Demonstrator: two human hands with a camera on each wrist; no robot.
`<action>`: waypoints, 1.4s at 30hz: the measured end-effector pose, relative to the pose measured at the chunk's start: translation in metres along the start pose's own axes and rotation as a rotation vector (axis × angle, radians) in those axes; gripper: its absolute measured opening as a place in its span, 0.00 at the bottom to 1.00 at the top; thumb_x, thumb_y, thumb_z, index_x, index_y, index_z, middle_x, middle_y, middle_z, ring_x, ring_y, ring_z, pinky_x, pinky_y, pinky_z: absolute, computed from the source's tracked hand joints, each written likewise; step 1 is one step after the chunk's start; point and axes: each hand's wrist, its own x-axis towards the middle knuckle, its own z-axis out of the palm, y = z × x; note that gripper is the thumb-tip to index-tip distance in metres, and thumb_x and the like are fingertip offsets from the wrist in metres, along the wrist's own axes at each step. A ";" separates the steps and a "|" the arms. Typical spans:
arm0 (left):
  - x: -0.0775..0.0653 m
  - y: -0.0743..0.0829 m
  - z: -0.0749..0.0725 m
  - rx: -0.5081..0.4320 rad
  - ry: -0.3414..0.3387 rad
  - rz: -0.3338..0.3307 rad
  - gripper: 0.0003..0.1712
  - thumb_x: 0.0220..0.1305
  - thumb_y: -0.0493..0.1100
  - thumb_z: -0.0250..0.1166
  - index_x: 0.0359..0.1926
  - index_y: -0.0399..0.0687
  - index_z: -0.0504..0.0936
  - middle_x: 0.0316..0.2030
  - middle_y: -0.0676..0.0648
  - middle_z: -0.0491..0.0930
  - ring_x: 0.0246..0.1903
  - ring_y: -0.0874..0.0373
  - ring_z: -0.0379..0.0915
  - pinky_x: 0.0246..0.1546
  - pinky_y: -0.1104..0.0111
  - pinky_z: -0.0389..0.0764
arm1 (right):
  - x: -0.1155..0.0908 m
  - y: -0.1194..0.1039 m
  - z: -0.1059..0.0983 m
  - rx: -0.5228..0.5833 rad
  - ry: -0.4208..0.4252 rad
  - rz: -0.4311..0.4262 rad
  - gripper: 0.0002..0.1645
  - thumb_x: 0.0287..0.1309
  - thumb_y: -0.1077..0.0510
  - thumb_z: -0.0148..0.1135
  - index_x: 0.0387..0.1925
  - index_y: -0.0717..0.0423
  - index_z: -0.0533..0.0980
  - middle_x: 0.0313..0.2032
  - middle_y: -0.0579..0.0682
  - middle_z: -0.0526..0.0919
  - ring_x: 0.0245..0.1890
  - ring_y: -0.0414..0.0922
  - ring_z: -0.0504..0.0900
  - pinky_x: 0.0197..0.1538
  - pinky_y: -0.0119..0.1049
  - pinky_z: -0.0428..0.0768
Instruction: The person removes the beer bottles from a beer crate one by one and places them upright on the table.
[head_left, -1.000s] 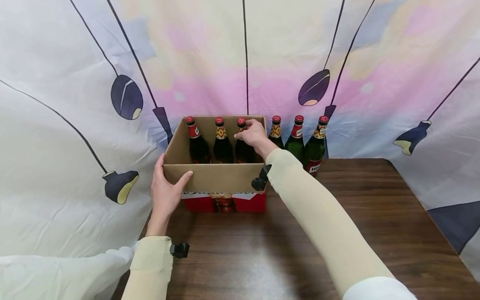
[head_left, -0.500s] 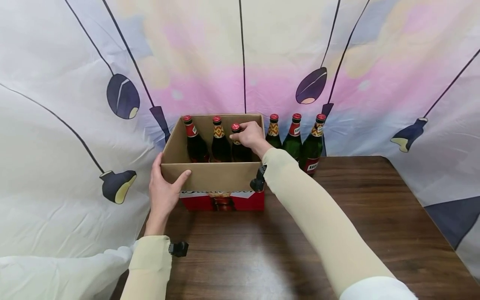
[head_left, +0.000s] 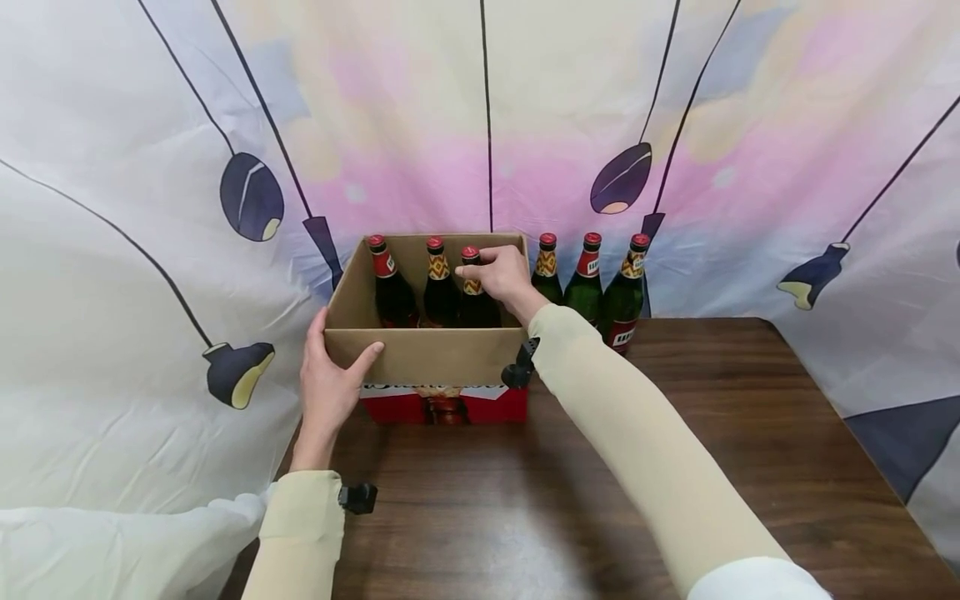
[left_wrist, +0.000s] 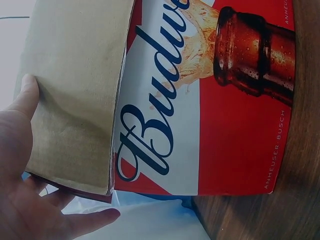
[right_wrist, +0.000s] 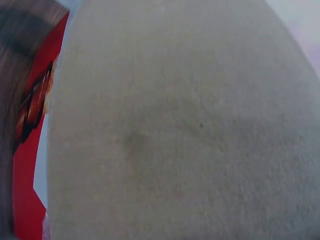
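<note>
Right hand (head_left: 504,277) pinches bottle (head_left: 478,313) near neck, inside box (head_left: 495,407)

Bottle is rightmost of three in box; base hidden behind front flap (head_left: 427,358). Left hand (head_left: 330,387) grips box's front-left corner, thumb on flap. Three green bottles (head_left: 583,290) upright just right of box, on wooden table (head_left: 675,500). Right wrist view mostly blurry cardboard; exact finger contact hard to tell.

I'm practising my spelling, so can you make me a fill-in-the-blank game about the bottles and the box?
1. Beside the box, ____ bottles stand in a row.
2. The person's ____ hand pinches the neck of a bottle in the box.
3. All the bottle caps I can see are coloured ____.
4. The wooden table is coloured ____.

Missing words: three; right; red; brown.
</note>
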 end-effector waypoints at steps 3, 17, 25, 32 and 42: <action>-0.001 -0.002 0.000 0.000 -0.002 -0.006 0.56 0.64 0.50 0.77 0.84 0.53 0.54 0.80 0.39 0.60 0.76 0.39 0.59 0.77 0.40 0.62 | -0.003 0.002 0.001 0.089 -0.014 -0.025 0.22 0.62 0.50 0.77 0.55 0.53 0.88 0.56 0.53 0.87 0.46 0.47 0.78 0.43 0.38 0.76; 0.000 -0.003 0.002 0.007 0.001 -0.004 0.56 0.63 0.51 0.78 0.83 0.52 0.55 0.80 0.40 0.60 0.77 0.39 0.59 0.77 0.40 0.62 | -0.009 -0.001 -0.004 0.209 0.010 -0.122 0.22 0.61 0.52 0.78 0.56 0.53 0.88 0.56 0.52 0.89 0.54 0.47 0.80 0.54 0.43 0.80; 0.002 -0.002 0.003 0.003 -0.006 -0.004 0.56 0.63 0.52 0.77 0.84 0.54 0.55 0.81 0.41 0.60 0.77 0.40 0.59 0.77 0.41 0.61 | -0.009 0.000 -0.007 0.214 0.010 -0.108 0.23 0.59 0.51 0.79 0.56 0.50 0.88 0.58 0.50 0.88 0.57 0.46 0.80 0.55 0.41 0.79; 0.001 -0.004 0.001 0.001 0.005 -0.006 0.56 0.63 0.52 0.78 0.84 0.55 0.55 0.81 0.41 0.60 0.77 0.40 0.59 0.77 0.40 0.61 | -0.012 -0.005 -0.009 0.284 -0.008 -0.101 0.24 0.59 0.52 0.80 0.57 0.53 0.88 0.56 0.51 0.89 0.39 0.41 0.74 0.41 0.34 0.74; 0.001 -0.003 -0.001 0.001 -0.010 -0.013 0.56 0.64 0.52 0.77 0.84 0.54 0.54 0.81 0.40 0.59 0.77 0.39 0.58 0.77 0.39 0.61 | -0.019 -0.039 -0.033 0.332 0.011 -0.116 0.25 0.62 0.53 0.78 0.60 0.54 0.86 0.59 0.54 0.88 0.54 0.45 0.84 0.57 0.40 0.84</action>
